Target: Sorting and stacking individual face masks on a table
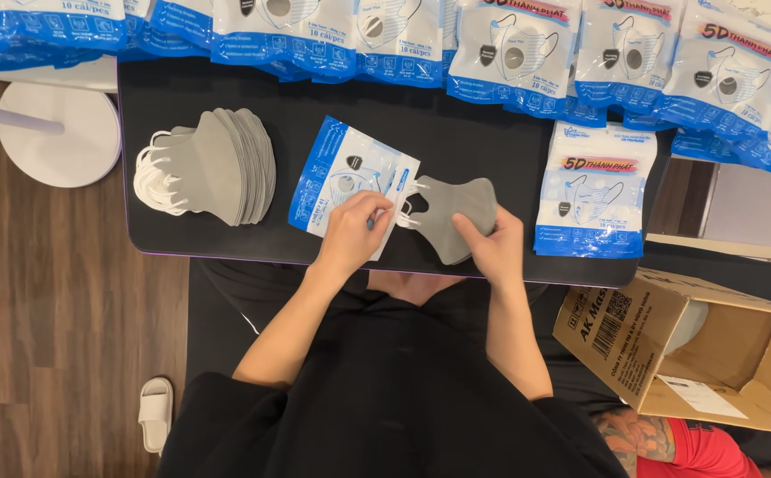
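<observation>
Nearest, right hand (491, 248) pinching grey mask (456, 212) just right of open pouch (350, 184) mouth — left hand (354, 232) gripping that mouth — long axis running left–right.

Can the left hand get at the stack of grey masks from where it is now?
Probably yes: the left hand holds the pouch, and only bare table lies between it and the mask stack.

Black short-sleeved top, loose sleeves ending above the elbows, bare forearms, left hand (350, 235) and right hand (494, 248) ungloved
</observation>
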